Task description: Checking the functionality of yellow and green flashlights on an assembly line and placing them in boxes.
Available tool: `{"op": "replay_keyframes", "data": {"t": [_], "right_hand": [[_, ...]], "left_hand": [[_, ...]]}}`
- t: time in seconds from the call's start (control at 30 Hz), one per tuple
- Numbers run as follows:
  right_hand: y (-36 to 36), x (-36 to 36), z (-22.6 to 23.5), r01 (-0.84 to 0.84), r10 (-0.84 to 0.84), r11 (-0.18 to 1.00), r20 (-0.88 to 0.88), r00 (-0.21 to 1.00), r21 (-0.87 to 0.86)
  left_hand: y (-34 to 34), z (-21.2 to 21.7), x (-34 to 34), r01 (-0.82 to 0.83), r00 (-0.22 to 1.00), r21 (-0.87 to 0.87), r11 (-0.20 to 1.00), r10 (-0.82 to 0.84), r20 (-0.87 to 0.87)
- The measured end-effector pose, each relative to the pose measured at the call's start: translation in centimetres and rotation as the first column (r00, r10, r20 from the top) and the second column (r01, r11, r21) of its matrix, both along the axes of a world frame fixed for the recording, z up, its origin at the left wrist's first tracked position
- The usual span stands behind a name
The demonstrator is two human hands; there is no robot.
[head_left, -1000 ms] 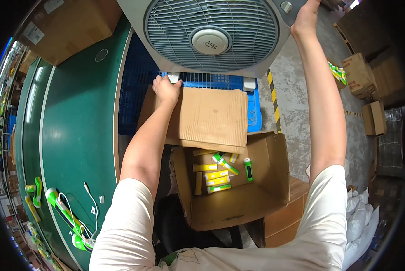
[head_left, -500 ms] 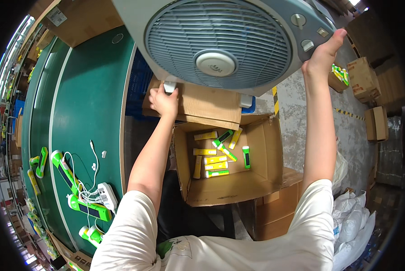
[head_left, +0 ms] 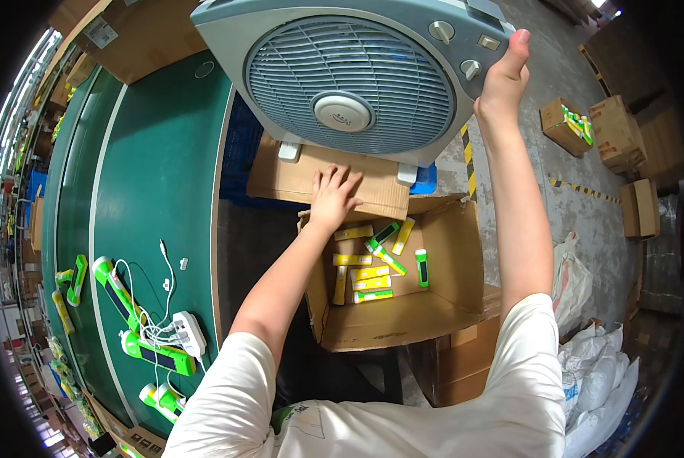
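A grey box fan (head_left: 418,91) with a round slatted grille and control knobs stands on its white feet, leaning over a piece of cardboard. My right hand (head_left: 503,85) grips its right upper corner beside the knobs, thumb pointing up. With fingers spread, my left hand (head_left: 334,200) rests on the brown cardboard (head_left: 273,174) below the fan, holding nothing. Just nearer to me is an open carton (head_left: 452,263). Several yellow and green flashlights (head_left: 422,267) lie loose inside it, some with dark panels.
To the left runs a green work surface (head_left: 159,160). A white power strip (head_left: 188,334) with tangled white cables and green flashlights (head_left: 157,353) lies on it. White sacks (head_left: 593,382) sit on the right; a carton of flashlights (head_left: 567,126) stands farther off on the floor.
My left hand has let go of the fan's left foot and moved right onto the cardboard. The fan has turned more upright and shifted left, my right hand still on its corner.
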State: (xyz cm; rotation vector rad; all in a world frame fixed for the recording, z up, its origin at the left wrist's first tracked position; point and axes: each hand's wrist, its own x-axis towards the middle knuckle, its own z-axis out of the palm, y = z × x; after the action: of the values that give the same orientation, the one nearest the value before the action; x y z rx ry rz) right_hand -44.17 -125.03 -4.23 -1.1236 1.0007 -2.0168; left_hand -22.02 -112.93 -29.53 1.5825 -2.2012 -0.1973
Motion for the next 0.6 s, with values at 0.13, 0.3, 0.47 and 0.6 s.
{"op": "replay_keyframes", "data": {"t": [0.13, 0.3, 0.47, 0.6], "right_hand": [[-0.7, 0.9, 1.2, -0.073, 0.074, 0.996, -0.024, 0.997, 0.043], [-3.6, 1.1, -0.3, -0.081, 0.081, 0.997, -0.003, 0.997, 0.009], [-6.5, 1.6, -0.4, -0.037, 0.035, 0.999, 0.081, 0.996, 0.021], [-8.1, 0.5, 0.2, -0.142, 0.140, 0.990, -0.100, 0.985, -0.009]], "left_hand": [[-2.5, -2.7, -1.3, 0.151, 0.987, -0.111, 0.982, -0.156, -0.046], [-7.4, -4.3, -1.7, 0.099, 0.977, -0.189, 0.977, -0.132, -0.170], [-7.7, -4.6, -2.0, 0.144, 0.947, -0.247, 0.958, -0.206, -0.246], [-7.6, -3.8, -1.5, 0.153, 0.931, -0.240, 0.959, -0.222, -0.291]]}}
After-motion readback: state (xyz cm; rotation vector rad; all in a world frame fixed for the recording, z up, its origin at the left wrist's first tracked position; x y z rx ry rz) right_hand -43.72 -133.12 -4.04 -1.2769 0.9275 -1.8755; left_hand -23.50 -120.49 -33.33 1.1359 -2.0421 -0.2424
